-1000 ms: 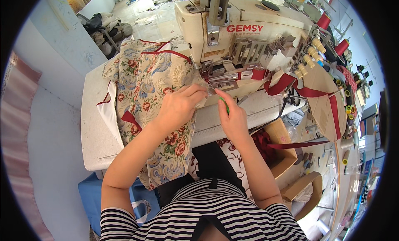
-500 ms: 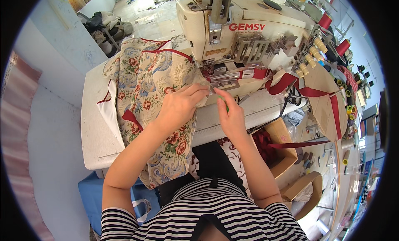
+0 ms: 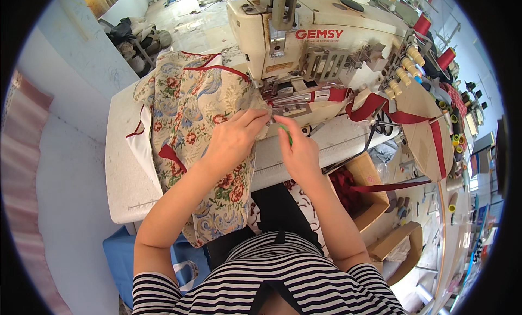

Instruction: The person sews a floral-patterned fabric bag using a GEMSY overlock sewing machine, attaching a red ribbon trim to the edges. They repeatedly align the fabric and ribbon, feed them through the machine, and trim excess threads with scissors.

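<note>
Red-trimmed floral fabric [image 3: 189, 111], loosely draped

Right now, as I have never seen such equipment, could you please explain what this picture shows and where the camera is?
There is no robot here: a person works with two bare hands. The camera sits on their head and looks down, so the picture's left is their left; its wide lens bends straight edges.

In front stands a cream sewing machine on a pale table. Floral fabric with dark red trim lies there, partly hanging over the near edge. The left hand rests on it; whether its fingers pinch, I cannot tell. The right hand holds a small green-handled tool near those fingertips; its tip is unclear. On the right, dark red tape leads to the machine.
</note>
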The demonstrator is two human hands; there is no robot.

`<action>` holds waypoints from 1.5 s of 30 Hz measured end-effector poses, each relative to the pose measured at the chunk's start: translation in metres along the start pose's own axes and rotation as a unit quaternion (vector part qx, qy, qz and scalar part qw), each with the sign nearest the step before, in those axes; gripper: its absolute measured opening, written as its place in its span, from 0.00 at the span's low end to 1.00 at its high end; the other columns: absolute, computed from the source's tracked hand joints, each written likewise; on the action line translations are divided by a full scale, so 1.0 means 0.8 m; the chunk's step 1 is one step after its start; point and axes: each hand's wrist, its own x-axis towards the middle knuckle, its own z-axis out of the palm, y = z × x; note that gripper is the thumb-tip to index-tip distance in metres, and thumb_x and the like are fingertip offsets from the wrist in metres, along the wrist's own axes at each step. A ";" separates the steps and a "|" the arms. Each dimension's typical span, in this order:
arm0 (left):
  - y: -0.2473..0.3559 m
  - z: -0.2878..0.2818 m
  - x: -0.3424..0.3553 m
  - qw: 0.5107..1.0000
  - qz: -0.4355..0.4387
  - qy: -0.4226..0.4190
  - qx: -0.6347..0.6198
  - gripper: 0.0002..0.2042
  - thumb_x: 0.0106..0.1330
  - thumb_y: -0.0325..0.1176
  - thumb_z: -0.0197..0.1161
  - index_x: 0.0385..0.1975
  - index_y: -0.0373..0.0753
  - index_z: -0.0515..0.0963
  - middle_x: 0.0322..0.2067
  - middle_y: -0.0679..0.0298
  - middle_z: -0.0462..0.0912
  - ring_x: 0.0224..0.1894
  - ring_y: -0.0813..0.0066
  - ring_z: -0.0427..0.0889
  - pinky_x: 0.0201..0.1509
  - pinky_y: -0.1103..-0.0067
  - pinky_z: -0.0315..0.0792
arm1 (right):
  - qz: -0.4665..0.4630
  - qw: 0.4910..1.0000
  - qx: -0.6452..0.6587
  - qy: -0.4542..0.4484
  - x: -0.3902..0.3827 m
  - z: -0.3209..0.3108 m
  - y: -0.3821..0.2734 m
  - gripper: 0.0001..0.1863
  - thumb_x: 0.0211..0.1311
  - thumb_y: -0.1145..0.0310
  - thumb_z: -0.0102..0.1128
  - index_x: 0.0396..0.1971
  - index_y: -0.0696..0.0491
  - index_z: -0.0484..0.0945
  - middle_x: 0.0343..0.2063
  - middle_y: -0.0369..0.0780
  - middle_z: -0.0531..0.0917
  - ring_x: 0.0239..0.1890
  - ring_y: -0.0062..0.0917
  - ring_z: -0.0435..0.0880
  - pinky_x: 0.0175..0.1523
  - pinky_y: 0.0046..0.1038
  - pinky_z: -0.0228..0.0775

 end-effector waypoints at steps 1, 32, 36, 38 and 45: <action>-0.001 0.001 -0.001 1.000 0.004 0.001 -0.001 0.24 0.41 0.16 0.56 0.43 0.39 0.76 0.45 0.69 0.77 0.42 0.68 0.79 0.36 0.74 0.76 | 0.006 1.000 -0.006 -0.003 0.002 0.002 0.000 0.13 0.65 0.64 0.47 0.48 0.47 0.71 0.14 0.42 0.77 0.17 0.39 0.77 0.24 0.39 0.66; 0.007 0.007 0.002 0.999 0.000 0.002 0.051 0.18 0.44 0.19 0.58 0.39 0.39 0.77 0.41 0.68 0.77 0.41 0.68 0.77 0.37 0.75 0.76 | -0.012 0.997 -0.070 0.022 0.001 -0.004 -0.007 0.11 0.63 0.67 0.49 0.45 0.47 0.71 0.11 0.42 0.76 0.15 0.39 0.77 0.22 0.39 0.67; 0.013 0.007 0.003 0.997 0.010 0.008 0.077 0.17 0.44 0.20 0.58 0.38 0.37 0.76 0.40 0.67 0.75 0.39 0.69 0.76 0.34 0.77 0.75 | -0.012 0.995 -0.090 0.035 0.006 0.000 0.002 0.11 0.63 0.67 0.50 0.45 0.47 0.72 0.11 0.42 0.76 0.15 0.39 0.77 0.22 0.39 0.67; 0.014 0.009 0.002 0.994 0.026 0.016 0.106 0.15 0.45 0.24 0.57 0.36 0.36 0.76 0.38 0.67 0.73 0.38 0.71 0.75 0.30 0.79 0.75 | -0.012 0.995 -0.089 0.037 0.006 0.001 0.002 0.11 0.63 0.67 0.50 0.45 0.48 0.72 0.11 0.43 0.76 0.15 0.39 0.77 0.22 0.39 0.67; 0.026 0.017 0.005 0.989 -0.010 0.003 0.144 0.16 0.46 0.23 0.57 0.39 0.38 0.76 0.39 0.69 0.75 0.38 0.72 0.75 0.31 0.79 0.75 | 0.003 0.996 -0.089 0.027 0.008 -0.007 0.001 0.11 0.63 0.67 0.50 0.44 0.47 0.73 0.12 0.42 0.76 0.17 0.39 0.78 0.25 0.39 0.68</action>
